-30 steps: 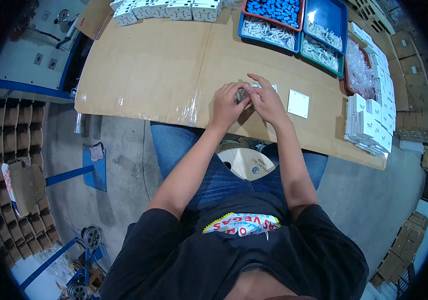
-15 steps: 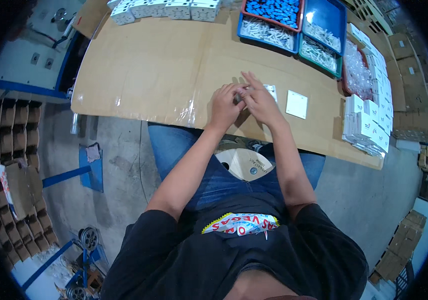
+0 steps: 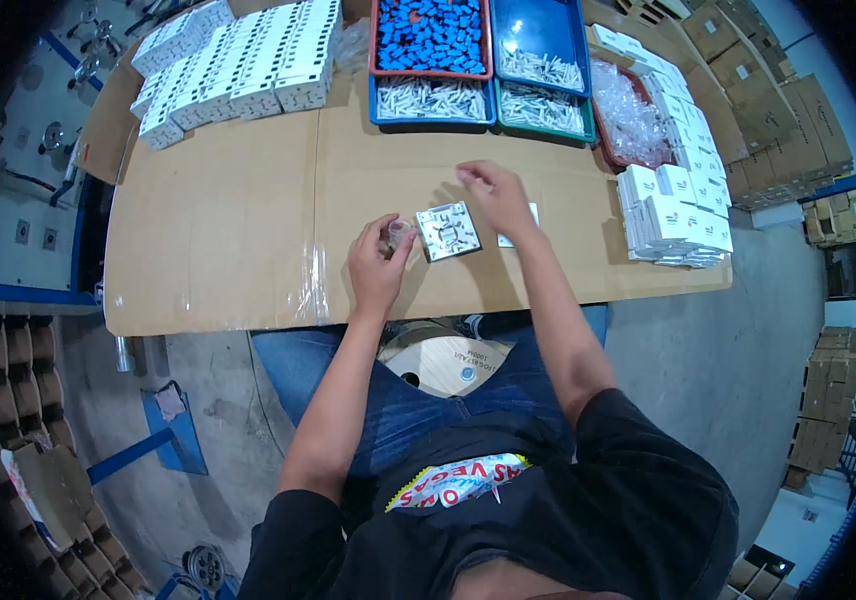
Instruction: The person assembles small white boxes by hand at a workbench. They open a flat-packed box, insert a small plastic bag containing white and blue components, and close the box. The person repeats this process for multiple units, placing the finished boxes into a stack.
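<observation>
On the cardboard-covered table lies an open square white box (image 3: 448, 232) with small fittings inside, between my two hands. My left hand (image 3: 376, 268) is at its left side, thumb and fingers closed around a small clear plastic piece (image 3: 398, 234). Just right of the box and a little above the table is my right hand (image 3: 500, 203). Its fingers are curled together, and whatever they may hold is too small to make out. A flat white square plate (image 3: 532, 215) lies under my right wrist, partly hidden by it.
Farther back are a red tray of blue pieces (image 3: 433, 73), blue trays (image 3: 540, 22) and a green tray (image 3: 548, 137) with white pieces. A red tray of clear bags (image 3: 600, 140) stands beside stacked white boxes (image 3: 683, 225). More white square boxes (image 3: 248, 65) line the back left.
My hands were together over the box and have now drawn apart, uncovering it. The left holds a clear plastic piece. The whole view has shifted, showing more of the table's back.
</observation>
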